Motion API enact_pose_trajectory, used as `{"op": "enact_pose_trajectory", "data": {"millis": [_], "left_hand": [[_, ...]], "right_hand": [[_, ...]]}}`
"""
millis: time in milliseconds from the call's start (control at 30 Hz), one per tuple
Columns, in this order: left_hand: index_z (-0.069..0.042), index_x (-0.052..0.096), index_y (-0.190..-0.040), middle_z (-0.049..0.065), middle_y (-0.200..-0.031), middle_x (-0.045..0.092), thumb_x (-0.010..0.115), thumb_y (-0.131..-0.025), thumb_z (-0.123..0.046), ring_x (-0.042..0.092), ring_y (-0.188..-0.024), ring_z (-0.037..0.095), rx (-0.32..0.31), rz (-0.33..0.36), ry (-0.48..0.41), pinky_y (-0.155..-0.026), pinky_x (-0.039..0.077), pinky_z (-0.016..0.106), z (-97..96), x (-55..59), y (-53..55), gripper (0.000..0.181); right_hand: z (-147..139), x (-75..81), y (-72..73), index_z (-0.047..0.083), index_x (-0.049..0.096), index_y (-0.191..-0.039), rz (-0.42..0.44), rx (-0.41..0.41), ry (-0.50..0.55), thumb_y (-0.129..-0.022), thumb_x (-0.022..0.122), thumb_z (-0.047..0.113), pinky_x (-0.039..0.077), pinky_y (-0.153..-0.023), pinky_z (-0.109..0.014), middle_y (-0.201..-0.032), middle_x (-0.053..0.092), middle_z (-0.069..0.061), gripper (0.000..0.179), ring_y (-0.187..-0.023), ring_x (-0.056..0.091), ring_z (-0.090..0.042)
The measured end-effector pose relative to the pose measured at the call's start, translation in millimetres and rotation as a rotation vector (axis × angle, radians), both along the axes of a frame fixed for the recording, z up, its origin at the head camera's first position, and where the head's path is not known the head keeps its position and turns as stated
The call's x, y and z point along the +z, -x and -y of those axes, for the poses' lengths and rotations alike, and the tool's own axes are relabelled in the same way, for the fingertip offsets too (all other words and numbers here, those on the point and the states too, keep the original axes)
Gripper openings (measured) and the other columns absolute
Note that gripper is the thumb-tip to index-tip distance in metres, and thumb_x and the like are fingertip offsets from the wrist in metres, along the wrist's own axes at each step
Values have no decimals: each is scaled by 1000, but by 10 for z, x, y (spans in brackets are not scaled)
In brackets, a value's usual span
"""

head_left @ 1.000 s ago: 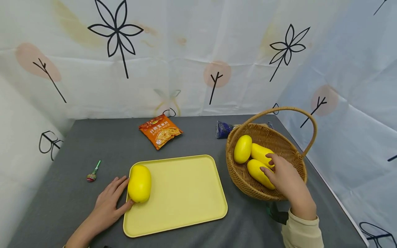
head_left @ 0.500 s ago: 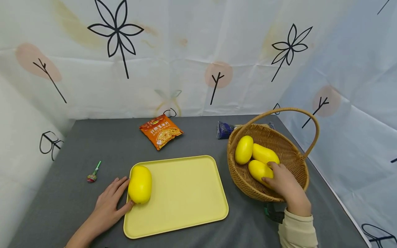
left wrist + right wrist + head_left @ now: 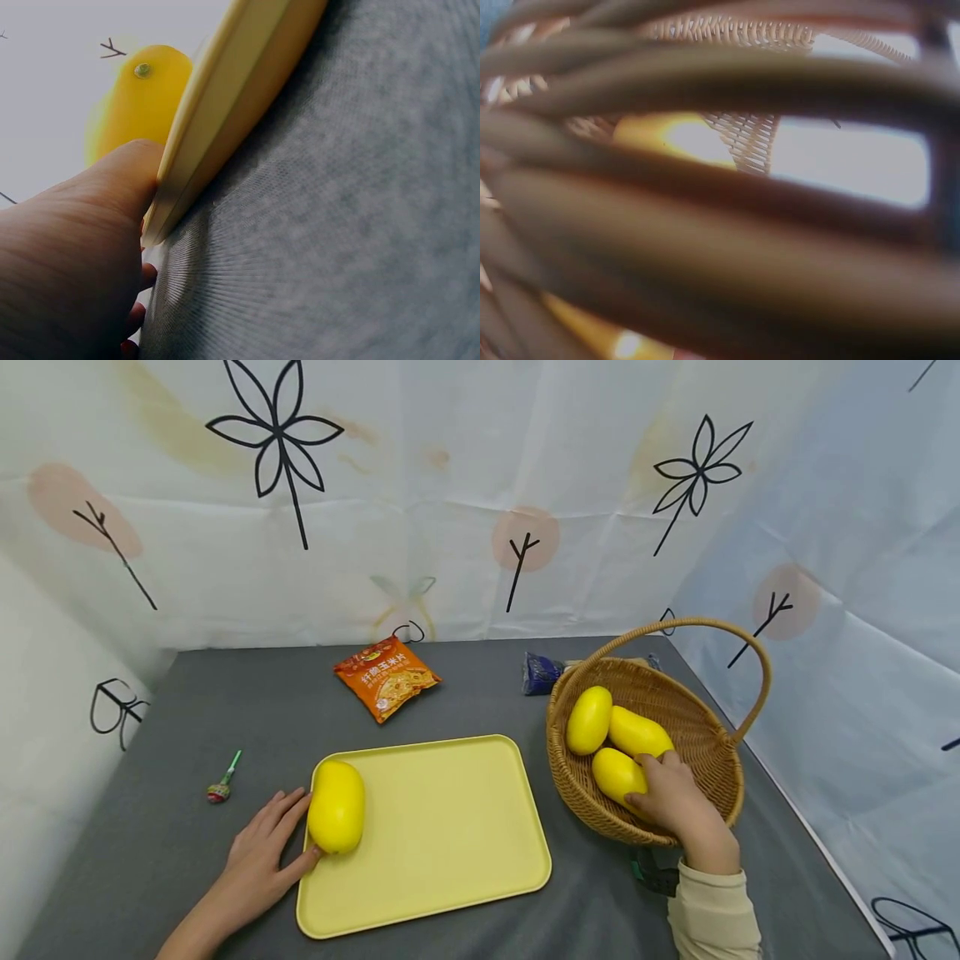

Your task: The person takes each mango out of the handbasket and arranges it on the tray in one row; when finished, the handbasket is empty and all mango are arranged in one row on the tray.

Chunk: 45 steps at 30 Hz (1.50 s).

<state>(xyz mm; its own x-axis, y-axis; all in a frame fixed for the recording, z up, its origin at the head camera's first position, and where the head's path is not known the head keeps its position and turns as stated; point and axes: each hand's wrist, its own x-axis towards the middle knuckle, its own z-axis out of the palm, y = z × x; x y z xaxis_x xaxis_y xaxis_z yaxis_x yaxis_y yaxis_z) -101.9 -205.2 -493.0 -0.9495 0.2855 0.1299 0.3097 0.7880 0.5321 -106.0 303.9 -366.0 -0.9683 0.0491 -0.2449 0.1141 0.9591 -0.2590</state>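
Observation:
My left hand (image 3: 258, 852) rests along the left edge of the yellow tray (image 3: 442, 827), fingers extended, with the thumb over the rim in the left wrist view. Right beside its fingertips, a smooth yellow mango-like fruit (image 3: 337, 807) lies on the tray; its green stem end (image 3: 142, 70) shows in the left wrist view. Inside the wicker basket (image 3: 572, 785), my right hand (image 3: 678, 806) grips the front yellow fruit (image 3: 617, 774), covering its right end. Two more, a left fruit (image 3: 589, 720) and a rear fruit (image 3: 641, 732), lie against it. Blurred wicker strands block most of the right wrist view.
An orange snack bag (image 3: 387, 678) lies behind the tray, and a lollipop (image 3: 222, 783) lies to its left. A dark blue packet (image 3: 542, 674) sits partly behind the basket. The basket's tall handle (image 3: 763, 681) arches over it. Grey cloth (image 3: 247, 702) covers the table.
My right hand has come down and left onto the front fruit, its fingers closing on it; that fruit has shifted slightly left. The left hand stays at the tray's edge.

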Motion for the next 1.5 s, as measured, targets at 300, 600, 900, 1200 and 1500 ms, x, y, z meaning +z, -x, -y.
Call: {"op": "enact_pose_trajectory", "data": {"millis": [300,600,900,1200,1500], "left_hand": [[-9,40,-145,19,-146,37,66,-89,-40,26,-135,46,1,9,2,-93,24,67,-3,6,8,70],[-10,40,-145,19,-146,37,67,-88,-39,26,-134,46,1,-1,4,-93,25,67,3,-6,4,70],[-10,41,-144,18,-145,38,68,-88,-37,27,-134,46,-5,-30,-16,-92,25,66,-7,-13,-5,69],[-11,39,-146,19,-145,38,68,-88,-37,26,-134,45,-6,-30,-12,-93,24,67,13,-21,-3,70],[-11,38,-146,18,-145,38,67,-88,-37,27,-135,44,-7,-37,-17,-93,25,66,6,-26,-7,70]], "right_hand": [[17,-15,33,-16,40,-131,-25,57,23,-85,70,19,44,-82,-54,-118,53,-33,65,-102,53,-45],[49,-34,30,-15,35,-137,11,15,29,-86,71,30,45,-78,-52,-120,43,-35,78,-99,50,-44],[79,68,1,-14,40,-133,-78,2,34,-83,72,29,46,-71,-49,-116,41,-33,74,-92,48,-39],[196,320,-106,-11,25,-142,-344,-7,96,-82,72,23,40,-83,-59,-127,41,-34,83,-108,42,-46],[557,579,-368,18,-2,-154,-532,18,200,-79,77,22,52,-71,-54,-131,32,-31,109,-91,55,-40]]}}
